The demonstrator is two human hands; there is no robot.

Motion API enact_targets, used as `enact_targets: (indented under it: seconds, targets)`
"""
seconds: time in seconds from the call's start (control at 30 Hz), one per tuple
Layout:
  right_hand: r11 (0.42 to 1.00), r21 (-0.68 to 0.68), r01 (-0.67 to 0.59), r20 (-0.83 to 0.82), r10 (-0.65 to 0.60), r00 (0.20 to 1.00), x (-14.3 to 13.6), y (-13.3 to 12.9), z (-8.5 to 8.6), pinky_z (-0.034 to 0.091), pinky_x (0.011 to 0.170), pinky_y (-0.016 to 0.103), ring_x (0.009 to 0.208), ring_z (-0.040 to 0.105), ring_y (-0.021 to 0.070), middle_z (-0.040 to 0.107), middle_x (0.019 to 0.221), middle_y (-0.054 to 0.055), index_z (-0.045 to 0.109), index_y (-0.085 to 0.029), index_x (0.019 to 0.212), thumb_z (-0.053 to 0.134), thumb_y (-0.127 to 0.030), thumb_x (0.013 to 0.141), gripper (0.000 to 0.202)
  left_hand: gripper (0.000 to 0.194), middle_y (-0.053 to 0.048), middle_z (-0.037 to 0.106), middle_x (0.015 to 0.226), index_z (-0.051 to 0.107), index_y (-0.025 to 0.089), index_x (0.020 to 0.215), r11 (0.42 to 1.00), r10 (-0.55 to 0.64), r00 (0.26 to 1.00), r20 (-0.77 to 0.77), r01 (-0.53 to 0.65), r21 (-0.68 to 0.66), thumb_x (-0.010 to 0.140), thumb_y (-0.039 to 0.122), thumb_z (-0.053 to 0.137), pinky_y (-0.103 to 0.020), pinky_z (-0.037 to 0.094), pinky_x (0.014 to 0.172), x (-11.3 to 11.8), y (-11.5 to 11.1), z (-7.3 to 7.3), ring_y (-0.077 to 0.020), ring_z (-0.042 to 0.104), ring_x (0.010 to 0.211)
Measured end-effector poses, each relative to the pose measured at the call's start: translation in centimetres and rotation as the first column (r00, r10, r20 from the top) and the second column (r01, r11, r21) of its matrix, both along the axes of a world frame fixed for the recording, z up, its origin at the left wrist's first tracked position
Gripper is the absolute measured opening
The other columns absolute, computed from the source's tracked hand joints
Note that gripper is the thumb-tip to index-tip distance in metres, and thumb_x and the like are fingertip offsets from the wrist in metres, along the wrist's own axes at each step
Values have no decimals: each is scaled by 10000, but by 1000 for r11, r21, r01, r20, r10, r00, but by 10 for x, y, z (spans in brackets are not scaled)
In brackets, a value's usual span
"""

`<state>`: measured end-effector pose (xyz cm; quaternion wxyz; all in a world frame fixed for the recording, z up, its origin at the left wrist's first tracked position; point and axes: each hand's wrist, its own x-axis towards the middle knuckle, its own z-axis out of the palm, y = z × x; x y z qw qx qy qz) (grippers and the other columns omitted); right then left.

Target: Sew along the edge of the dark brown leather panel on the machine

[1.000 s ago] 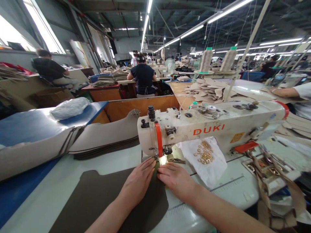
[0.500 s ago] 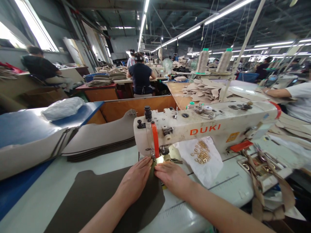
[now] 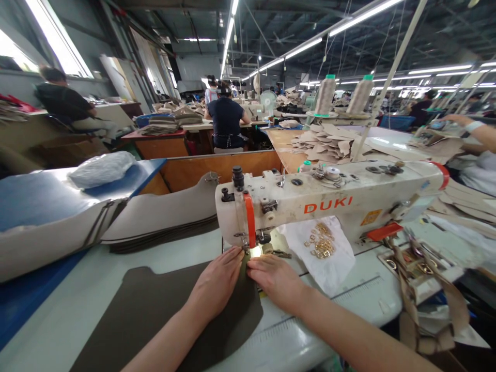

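Observation:
A dark brown material panel (image 3: 155,315) lies flat on the pale sewing table (image 3: 89,281). Its far corner reaches under the needle of a white DUKI sewing machine (image 3: 329,206). My left hand (image 3: 217,284) presses flat on the panel just left of the needle. My right hand (image 3: 277,279) rests on the panel's edge just right of the needle, fingers pointing at the presser foot. The fingertips of both hands nearly meet below the lit needle area.
Gold metal rings (image 3: 321,242) lie on a white bag under the machine arm. Stacked grey and dark panels (image 3: 163,222) sit behind left. A tray with straps (image 3: 422,268) is at right. Thread cones (image 3: 326,95) stand behind. Other people work at tables beyond.
Both hands stay pressed on the dark panel at the needle, edging slightly forward. At far right a co-worker's arm has lifted.

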<state>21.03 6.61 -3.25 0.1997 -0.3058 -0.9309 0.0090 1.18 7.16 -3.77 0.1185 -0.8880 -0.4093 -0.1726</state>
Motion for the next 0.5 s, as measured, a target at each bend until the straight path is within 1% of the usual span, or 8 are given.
enact_targets:
  seconds: [0.17, 0.27, 0.33, 0.4, 0.5]
  targets:
    - [1000, -9, 20, -3, -20, 1000, 0, 4, -2, 452, 924, 295, 994, 591, 164, 669, 1041, 47, 625, -146, 944, 559, -153, 904, 78, 362, -118, 719, 1122, 660, 103, 1121, 1000, 7, 1000, 13, -7, -19, 901, 115, 372, -314, 504, 978, 2, 3, 2, -200, 634, 1105]
    - [1000, 0, -3, 24, 3, 1000, -3, 2, -2, 469, 902, 295, 957, 603, 164, 678, 1003, 45, 633, -144, 921, 579, -155, 891, 63, 359, -125, 714, 1130, 654, 94, 1119, 1000, 26, 999, 32, -26, -10, 905, 117, 368, -325, 519, 964, -1, -4, 2, -199, 640, 1096]
    - [998, 22, -54, 34, 53, 998, -9, -5, -4, 475, 902, 298, 960, 609, 166, 686, 1009, 51, 639, -144, 919, 589, -159, 885, 63, 344, -115, 708, 1147, 654, 112, 1119, 999, 43, 997, 62, -42, -11, 899, 129, 389, -320, 541, 936, -7, -15, 0, -195, 650, 1079]
    - [994, 52, -94, 18, 94, 995, -16, -17, -7, 469, 928, 307, 1006, 605, 169, 688, 1058, 59, 643, -145, 945, 585, -168, 889, 84, 331, -104, 704, 1159, 652, 135, 1121, 998, 67, 993, 92, -66, -18, 889, 142, 416, -314, 552, 922, -14, -31, 0, -191, 656, 1070]
    - [993, 65, -103, -31, 106, 994, -25, -35, -12, 462, 960, 321, 1048, 605, 172, 691, 1097, 60, 644, -148, 997, 589, -170, 888, 124, 326, -81, 700, 1170, 639, 172, 1133, 991, 126, 985, 116, -121, -49, 878, 149, 438, -315, 544, 935, -22, -57, 7, -184, 651, 1079]
